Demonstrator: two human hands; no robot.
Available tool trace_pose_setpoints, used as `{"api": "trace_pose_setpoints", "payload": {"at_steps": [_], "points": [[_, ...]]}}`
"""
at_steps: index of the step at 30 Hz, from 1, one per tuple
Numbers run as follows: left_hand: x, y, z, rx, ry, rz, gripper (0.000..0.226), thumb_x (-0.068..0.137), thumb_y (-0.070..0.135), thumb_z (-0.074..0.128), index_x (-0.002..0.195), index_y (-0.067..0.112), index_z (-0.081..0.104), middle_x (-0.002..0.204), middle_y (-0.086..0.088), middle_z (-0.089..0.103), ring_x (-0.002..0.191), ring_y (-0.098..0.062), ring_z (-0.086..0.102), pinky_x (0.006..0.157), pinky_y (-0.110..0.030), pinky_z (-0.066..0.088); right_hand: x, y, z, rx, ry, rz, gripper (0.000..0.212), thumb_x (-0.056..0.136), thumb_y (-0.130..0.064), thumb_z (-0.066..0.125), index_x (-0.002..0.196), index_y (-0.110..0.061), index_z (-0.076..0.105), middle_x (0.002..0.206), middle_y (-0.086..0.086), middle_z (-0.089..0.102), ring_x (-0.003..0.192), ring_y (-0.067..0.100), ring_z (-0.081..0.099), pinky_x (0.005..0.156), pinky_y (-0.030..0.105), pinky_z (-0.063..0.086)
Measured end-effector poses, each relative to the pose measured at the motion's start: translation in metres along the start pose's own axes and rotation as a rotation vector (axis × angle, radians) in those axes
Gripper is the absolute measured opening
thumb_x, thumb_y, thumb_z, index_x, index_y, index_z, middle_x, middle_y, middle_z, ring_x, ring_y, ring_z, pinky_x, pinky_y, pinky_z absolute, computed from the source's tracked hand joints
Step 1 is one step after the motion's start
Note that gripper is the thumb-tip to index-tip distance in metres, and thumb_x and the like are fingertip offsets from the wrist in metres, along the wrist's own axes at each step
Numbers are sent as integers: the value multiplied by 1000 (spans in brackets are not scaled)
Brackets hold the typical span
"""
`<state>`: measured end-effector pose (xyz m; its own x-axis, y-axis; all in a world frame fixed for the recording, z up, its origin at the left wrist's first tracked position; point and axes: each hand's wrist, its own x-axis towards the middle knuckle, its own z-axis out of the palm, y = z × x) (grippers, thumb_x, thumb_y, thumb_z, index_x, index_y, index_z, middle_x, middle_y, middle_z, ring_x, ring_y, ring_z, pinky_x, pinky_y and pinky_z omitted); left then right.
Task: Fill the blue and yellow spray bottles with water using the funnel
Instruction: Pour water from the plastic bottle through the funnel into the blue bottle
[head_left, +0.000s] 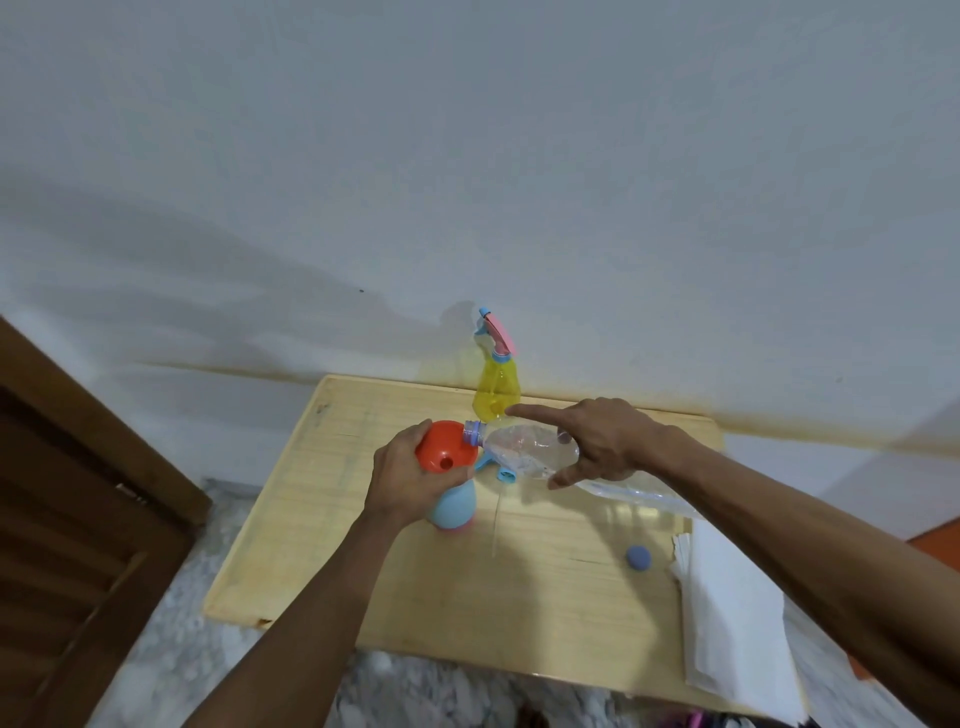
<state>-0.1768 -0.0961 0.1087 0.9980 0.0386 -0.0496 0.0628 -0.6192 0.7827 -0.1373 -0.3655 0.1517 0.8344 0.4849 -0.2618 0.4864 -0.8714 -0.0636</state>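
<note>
**Water bottle tipped to funnel on blue sprayer**

Hands meet over the pale wooden table (395, 597), and I read the scene from the head camera. My left hand (402, 480) wraps the rim of the orange plastic funnel (445, 447) and the neck of the light blue spray bottle (452, 508) beneath it, fingers curled tight around both. The funnel sits in the blue bottle's mouth, and the bottle stands upright near the table's middle.

My right hand (597, 441) grips the clear crinkled plastic water bottle (530, 449), held almost level with its lilac threaded neck resting on the funnel's rim at its 3 o'clock side. Thumb and lower fingers clamp the bottle's body; the index finger sticks out straight toward 9 o'clock. I cannot tell whether water is flowing.

At 12 o'clock from the funnel, against the white wall (467, 156), stands the translucent yellow spray bottle (497, 389) with its pink and blue trigger head fitted on. Just beside the blue bottle at 3 o'clock, a blue trigger sprayer head (498, 470) lies on the table, its thin dip tube trailing toward 6 o'clock. A small lilac bottle cap (638, 557) lies at 4 o'clock, near a stack of white paper napkins (727, 623) on the table's right edge.
</note>
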Motion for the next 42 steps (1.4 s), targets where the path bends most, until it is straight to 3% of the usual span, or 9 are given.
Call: {"api": "trace_pose_setpoints", "payload": {"at_steps": [7, 16, 20, 32, 37, 42], "points": [[0, -1, 0, 6, -3, 11, 83, 67, 37, 89, 138, 14, 53, 127, -1, 61, 102, -12, 53, 81, -23, 40, 3, -1, 0, -59, -7, -8, 102, 75, -75, 66, 148, -64, -5, 107, 4, 73, 95, 30, 64, 72, 36, 51], [1, -2, -1, -8, -12, 22, 75, 64, 38, 90, 129, 18, 59, 113, 5, 64, 101, -17, 61, 78, -21, 43, 3, -7, -9, -95, -26, -17, 101, 77, -71, 67, 152, -59, 1, 92, -1, 63, 83, 24, 54, 66, 34, 42], [0, 1, -2, -16, -12, 44, 73, 66, 35, 90, 129, 15, 59, 108, 8, 59, 99, -17, 58, 78, -23, 42, 5, -4, -8, -125, -15, -31, 101, 76, -73, 66, 150, -60, -1, 109, 2, 70, 92, 28, 61, 65, 33, 38], [-1, 2, -3, -12, -18, 52, 57, 65, 32, 90, 114, 18, 65, 98, 6, 65, 89, -15, 61, 65, -7, 40, 6, -5, -11, -152, -11, -38, 101, 77, -72, 67, 150, -59, -1, 107, 1, 70, 91, 27, 61, 66, 33, 42], [1, 0, -1, -11, -23, 27, 72, 65, 36, 90, 127, 16, 60, 110, 3, 66, 97, -15, 61, 69, -13, 40, 5, -5, -12, -150, -16, -41, 101, 77, -72, 67, 152, -58, 0, 106, 1, 69, 86, 25, 57, 65, 32, 39], [1, 0, -1, -4, -15, 32, 70, 66, 34, 90, 126, 15, 60, 108, 4, 64, 96, -15, 60, 66, -9, 38, 4, -3, -10, -146, -25, -36, 101, 78, -72, 66, 153, -57, 0, 95, -1, 64, 80, 22, 51, 64, 32, 41]]}}
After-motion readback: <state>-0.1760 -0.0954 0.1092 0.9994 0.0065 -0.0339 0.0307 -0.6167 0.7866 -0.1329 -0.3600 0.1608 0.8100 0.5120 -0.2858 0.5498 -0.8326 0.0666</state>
